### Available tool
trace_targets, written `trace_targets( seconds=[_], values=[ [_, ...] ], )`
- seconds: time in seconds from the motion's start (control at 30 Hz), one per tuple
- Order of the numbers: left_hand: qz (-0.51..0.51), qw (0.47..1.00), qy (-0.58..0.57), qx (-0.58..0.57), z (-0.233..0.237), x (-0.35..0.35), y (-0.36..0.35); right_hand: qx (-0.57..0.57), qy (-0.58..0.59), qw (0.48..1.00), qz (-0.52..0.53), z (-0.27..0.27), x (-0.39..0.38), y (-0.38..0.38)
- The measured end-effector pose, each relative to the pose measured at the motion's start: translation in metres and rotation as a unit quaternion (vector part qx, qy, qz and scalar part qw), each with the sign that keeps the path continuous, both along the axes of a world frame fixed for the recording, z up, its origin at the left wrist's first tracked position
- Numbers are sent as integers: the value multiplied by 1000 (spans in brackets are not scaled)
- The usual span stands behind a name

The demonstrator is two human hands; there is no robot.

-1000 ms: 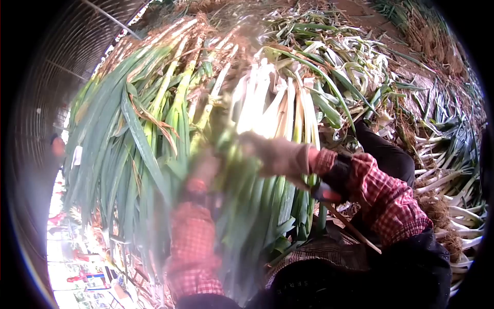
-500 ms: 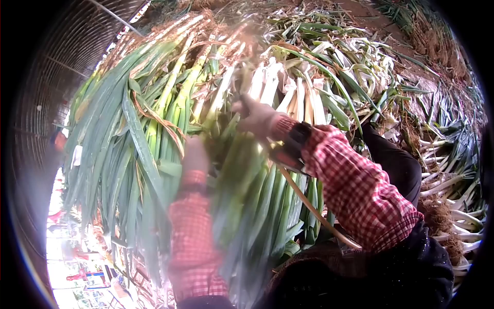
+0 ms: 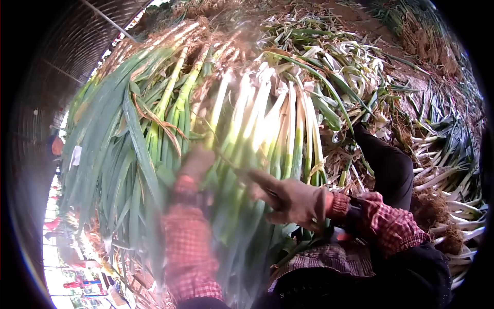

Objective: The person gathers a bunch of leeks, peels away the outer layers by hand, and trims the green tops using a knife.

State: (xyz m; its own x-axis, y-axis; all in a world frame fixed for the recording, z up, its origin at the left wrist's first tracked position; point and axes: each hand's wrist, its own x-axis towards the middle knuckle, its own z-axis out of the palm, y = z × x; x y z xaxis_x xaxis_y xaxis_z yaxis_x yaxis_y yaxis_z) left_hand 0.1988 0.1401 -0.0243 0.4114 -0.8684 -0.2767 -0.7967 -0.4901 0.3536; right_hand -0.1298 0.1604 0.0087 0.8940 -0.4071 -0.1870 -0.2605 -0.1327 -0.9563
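Observation:
A row of leeks (image 3: 252, 113) lies before me, white ends away and green leaves toward me. My left hand (image 3: 198, 160), gloved and blurred, is closed around the lower part of a leek (image 3: 210, 135) at the row's left side. Over the green leaves to the right is my right hand (image 3: 301, 201), also gloved, its fingers bent together and pointing left. A thin line (image 3: 222, 154) runs from near its fingertips up toward the left hand's leek; I cannot tell what the right hand grips.
A thick heap of untrimmed leeks (image 3: 118, 118) with rooty ends fills the left. Stripped leaves and skins (image 3: 355, 62) are piled at the back right. More leeks with roots (image 3: 458, 216) lie along the right, past my dark-trousered knee (image 3: 386, 159). Ribbed sheeting (image 3: 56, 67) curves at far left.
My right hand has swept down and right, from the white shafts to over the green leaves, uncovering the row. A pale strip below it is gone from view. My left hand has shifted slightly down.

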Motion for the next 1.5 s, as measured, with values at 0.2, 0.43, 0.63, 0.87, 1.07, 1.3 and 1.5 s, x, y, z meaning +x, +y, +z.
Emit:
trace_targets(
  seconds=[0.2, 0.43, 0.63, 0.87, 1.07, 1.3, 1.5],
  values=[
    [27, 998, 2, -51, 3, -14, 14, 31, 54, 998, 21, 21, 3, -7],
    [135, 968, 134, -166, -39, 12, 20, 40, 53, 997, 26, 13, 10, -6],
    [102, 971, 104, -192, -55, 22, 21, 4, 39, 999, -10, 1, 32, -9],
    [46, 969, 124, -207, -43, 4, 29, -20, 39, 999, -32, -7, 29, -15],
    [-96, 936, 43, -336, -93, 27, 34, -150, -9, 979, -140, -53, 72, -80],
    [-5, 986, 40, -159, -29, -31, 42, -108, 85, 975, -175, -38, 75, -127],
    [-67, 980, -87, -167, -29, -45, 40, -109, 83, 970, -200, -51, 62, -147]
  ],
)
